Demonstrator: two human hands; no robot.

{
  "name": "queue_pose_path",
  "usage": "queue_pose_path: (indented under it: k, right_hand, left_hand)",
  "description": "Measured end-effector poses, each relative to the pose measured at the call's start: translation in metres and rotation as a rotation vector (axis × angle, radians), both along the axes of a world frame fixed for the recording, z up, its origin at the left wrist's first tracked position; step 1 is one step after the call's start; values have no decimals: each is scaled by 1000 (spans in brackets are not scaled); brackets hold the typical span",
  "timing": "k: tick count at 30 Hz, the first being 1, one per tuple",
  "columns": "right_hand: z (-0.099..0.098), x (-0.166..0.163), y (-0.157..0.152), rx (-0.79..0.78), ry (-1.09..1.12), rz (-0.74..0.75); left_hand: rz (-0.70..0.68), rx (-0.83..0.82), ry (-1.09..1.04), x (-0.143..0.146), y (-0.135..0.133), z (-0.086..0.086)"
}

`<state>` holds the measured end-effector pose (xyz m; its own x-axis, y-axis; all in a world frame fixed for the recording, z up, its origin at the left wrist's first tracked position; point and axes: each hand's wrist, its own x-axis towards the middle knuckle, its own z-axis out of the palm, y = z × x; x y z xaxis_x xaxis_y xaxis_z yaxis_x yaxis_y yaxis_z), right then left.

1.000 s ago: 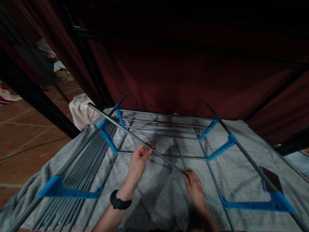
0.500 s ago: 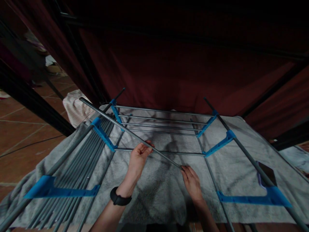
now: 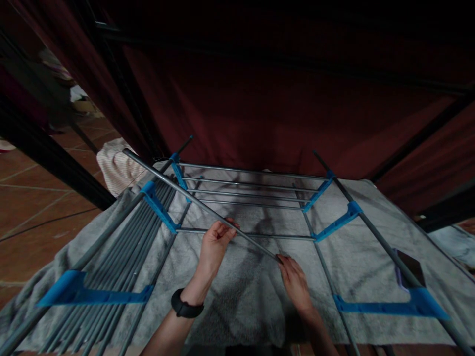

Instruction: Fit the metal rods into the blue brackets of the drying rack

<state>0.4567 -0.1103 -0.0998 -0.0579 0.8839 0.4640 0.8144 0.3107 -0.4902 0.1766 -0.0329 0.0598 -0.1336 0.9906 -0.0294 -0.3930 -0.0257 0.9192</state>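
A long grey metal rod (image 3: 174,187) runs slantwise from upper left down to the middle. My left hand (image 3: 215,243) grips it near its middle, fingers curled round it. My right hand (image 3: 294,278) pinches the rod's lower right end. Under them lies a grey drying-rack frame with blue plastic brackets (image 3: 337,222), several thin rods (image 3: 252,187) fixed across its far part. The frame rests on a grey towel (image 3: 241,296). A black band sits on my left wrist.
A bundle of loose grey rods (image 3: 122,247) lies along the left side of the frame. A dark phone (image 3: 408,269) lies on the towel at right. Dark red curtain (image 3: 282,109) hangs behind. Tiled floor (image 3: 33,207) and a pale cloth (image 3: 117,168) are at left.
The view shifted slightly downward and left a second ago. Both hands keep their hold on the rod, which has barely moved.
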Motion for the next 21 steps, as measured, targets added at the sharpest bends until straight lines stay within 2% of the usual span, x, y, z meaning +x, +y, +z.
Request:
queue_pose_path:
  k: [5,10,14,21]
  right_hand:
    - [1,-7,-7,-61,88,-44]
    - [-8,-13,-12,-78,92,-95]
    - [-13,-11,-11,-97,106,-79]
    - [-8,-13,-9,-113,137,-85]
  left_hand:
    - [8,8,14,-2,-1,1]
    - [16,-4,25,-2,-1,-2]
    - [7,-13,30,-1,0,-2]
    - [5,-24,40,0,1,1]
